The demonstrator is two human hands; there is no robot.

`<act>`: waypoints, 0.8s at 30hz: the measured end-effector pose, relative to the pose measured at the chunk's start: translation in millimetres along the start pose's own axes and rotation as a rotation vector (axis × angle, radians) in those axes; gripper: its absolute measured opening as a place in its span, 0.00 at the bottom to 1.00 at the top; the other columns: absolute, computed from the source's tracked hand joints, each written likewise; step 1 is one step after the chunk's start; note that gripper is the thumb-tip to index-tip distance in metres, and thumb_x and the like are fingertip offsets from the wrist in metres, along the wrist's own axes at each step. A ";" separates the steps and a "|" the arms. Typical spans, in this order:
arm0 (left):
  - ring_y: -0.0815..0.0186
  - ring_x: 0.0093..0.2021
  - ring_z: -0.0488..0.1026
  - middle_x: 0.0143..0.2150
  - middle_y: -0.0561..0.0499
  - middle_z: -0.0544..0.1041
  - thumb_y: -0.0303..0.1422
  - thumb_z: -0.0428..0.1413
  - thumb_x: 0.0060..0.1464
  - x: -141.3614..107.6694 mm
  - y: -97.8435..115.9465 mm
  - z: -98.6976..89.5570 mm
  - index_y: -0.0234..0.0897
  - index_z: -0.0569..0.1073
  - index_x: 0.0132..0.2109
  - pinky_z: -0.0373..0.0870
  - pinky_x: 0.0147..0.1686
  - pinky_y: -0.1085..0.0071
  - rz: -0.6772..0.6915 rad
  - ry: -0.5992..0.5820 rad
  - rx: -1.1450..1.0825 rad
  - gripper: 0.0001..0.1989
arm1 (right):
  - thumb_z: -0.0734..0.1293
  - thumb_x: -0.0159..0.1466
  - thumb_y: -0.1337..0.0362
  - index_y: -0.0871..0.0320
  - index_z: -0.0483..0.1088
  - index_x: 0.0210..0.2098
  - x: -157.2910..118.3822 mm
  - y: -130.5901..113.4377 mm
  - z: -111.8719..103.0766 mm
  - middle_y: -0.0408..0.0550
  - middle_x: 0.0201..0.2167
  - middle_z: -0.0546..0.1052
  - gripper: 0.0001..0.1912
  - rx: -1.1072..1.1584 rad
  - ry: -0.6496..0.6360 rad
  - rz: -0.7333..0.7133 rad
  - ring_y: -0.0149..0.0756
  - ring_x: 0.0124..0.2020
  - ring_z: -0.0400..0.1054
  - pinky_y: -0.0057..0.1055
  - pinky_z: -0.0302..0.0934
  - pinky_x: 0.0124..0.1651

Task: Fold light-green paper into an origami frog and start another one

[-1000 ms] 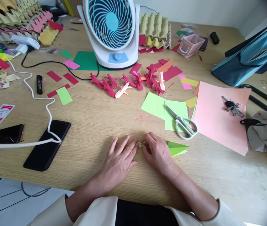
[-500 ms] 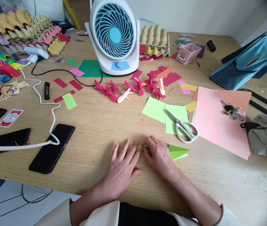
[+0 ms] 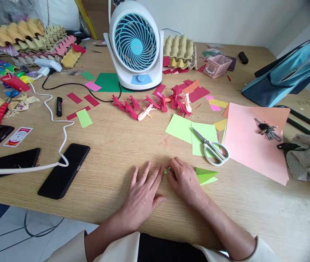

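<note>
A folded light-green paper lies on the table in front of me, its pointed end sticking out to the right. My right hand is curled over the middle of it, fingers bent and pressed down on the paper. Beside it, my left hand lies flat with fingers spread, the fingertips over the paper's left end. A small green strip shows between the two hands; the rest of the paper is hidden under them. Just beyond are two light-green sheets, with scissors lying partly on the right one.
Red folded-paper figures stand in a row before a white fan. Pink paper sheets with keys on top lie to the right, near a blue bag. Phones and a white cable occupy the left.
The view has shifted slightly, so the things on the left appear farther right. Both hands stay almost in place on the folded green paper.
</note>
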State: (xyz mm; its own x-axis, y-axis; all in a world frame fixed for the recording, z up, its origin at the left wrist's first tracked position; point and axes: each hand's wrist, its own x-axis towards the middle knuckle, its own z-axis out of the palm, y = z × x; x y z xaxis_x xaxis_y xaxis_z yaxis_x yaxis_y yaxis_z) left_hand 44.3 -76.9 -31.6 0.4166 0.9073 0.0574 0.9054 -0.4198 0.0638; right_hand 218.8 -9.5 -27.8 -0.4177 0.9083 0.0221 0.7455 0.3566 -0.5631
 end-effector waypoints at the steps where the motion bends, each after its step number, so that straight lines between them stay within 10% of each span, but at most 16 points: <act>1: 0.48 0.71 0.52 0.70 0.45 0.61 0.53 0.50 0.60 -0.3 0.2 -0.1 0.38 0.59 0.69 0.46 0.68 0.46 -0.002 -0.003 0.001 0.37 | 0.60 0.61 0.74 0.56 0.65 0.35 0.0 -0.3 -0.7 0.45 0.34 0.72 0.07 -0.002 -0.001 -0.003 0.37 0.35 0.66 0.31 0.54 0.38; 24: 0.53 0.73 0.47 0.73 0.41 0.53 0.44 0.46 0.66 4.5 -4.0 -5.2 0.31 0.52 0.71 0.40 0.70 0.45 0.141 -0.073 -0.069 0.33 | 0.60 0.62 0.73 0.57 0.66 0.36 0.3 -0.3 -4.4 0.47 0.35 0.73 0.07 0.005 0.031 -0.017 0.37 0.35 0.67 0.31 0.56 0.39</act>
State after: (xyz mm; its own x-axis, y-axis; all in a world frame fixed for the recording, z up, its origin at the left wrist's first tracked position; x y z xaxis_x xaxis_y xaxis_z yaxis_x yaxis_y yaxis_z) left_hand 42.1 -71.3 -26.3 0.5459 0.8378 -0.0015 0.8310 -0.5412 0.1290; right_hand 220.7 -8.4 -24.0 -0.4138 0.9086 0.0568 0.7360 0.3706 -0.5665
